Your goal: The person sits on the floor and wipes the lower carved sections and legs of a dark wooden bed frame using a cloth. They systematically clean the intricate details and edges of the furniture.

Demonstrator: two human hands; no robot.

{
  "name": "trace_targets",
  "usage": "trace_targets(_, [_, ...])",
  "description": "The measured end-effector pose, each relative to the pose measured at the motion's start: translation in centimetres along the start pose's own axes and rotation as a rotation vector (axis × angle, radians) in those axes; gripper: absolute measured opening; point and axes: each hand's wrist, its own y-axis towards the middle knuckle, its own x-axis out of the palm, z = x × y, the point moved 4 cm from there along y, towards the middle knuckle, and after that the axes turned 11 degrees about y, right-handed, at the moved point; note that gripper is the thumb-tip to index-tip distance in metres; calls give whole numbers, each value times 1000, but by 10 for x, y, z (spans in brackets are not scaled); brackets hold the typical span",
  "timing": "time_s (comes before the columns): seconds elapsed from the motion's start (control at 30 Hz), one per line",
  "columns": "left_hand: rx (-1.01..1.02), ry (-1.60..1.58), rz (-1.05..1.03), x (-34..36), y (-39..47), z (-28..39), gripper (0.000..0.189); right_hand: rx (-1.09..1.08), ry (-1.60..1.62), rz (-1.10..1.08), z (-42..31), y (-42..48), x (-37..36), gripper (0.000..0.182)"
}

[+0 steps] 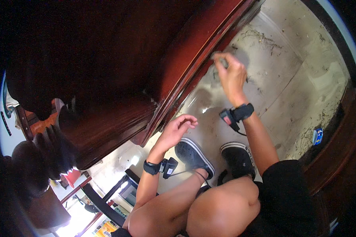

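Observation:
My right hand [233,72] reaches to the lower edge of a dark red-brown wooden furniture piece [192,65]. Its thumb and fingers are pinched on a small greyish thing [216,55], too blurred to name. Lower down, my left hand [178,129] hovers over the floor near the furniture's corner, holding nothing, its fingers loosely curled and the thumb apart. Each wrist wears a black strap with a small device and a cable, the left device [169,168] and the right device [229,118].
Dark debris [264,38] litters the pale tiled floor [287,80]. A blue packet [317,136] lies beside a curved wooden base [329,166] at right. My black clogs [194,157] stand below my hands. A turned wooden post [47,148] rises at left; an orange-yellow printed package [105,228] is at the bottom.

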Motion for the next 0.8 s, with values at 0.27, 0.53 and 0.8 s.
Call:
trace_targets(0.27, [-7, -2, -20, 0, -3, -3, 24, -13, 12, -141, -10, -33, 12, 11])
trace_targets(0.53, [5, 35, -41, 2, -2, 4, 24, -120, -221, -105, -19, -33, 18, 5])
trace_targets(0.8, [-12, 2, 10, 2, -5, 15, 25, -213, -296, -61, -19, 14, -3, 5])
